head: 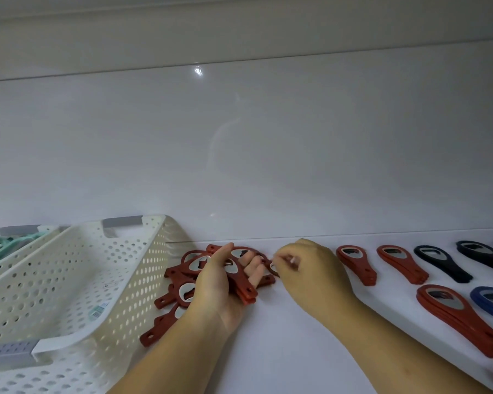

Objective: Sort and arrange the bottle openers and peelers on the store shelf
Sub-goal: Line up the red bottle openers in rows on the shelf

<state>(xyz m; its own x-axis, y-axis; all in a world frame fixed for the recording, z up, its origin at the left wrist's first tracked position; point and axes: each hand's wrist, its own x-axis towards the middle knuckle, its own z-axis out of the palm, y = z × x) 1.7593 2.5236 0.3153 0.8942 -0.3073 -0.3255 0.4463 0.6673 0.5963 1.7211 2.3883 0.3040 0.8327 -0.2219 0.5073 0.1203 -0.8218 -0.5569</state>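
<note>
On a white shelf (pixel 282 336), the left hand (pixel 219 282) grips a stack of red bottle openers (pixel 245 291) over a loose red pile (pixel 168 300). Just right of it, the right hand (pixel 310 271) curls its fingers at one opener's head; blur hides whether it pinches. Further right lie rows of openers (pixel 356 265), red, black and blue. Left of the hands sits a cream basket (pixel 69 280); beyond it, mint peelers (pixel 0 245).

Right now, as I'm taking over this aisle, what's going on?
A person is sorting openers on the white shelf. The left hand grips a bunch of red bottle openers beside a cream perforated basket; the right hand pinches a single opener at its edge. Red stacks, dark stacks and a blue stack lie to the right.
</note>
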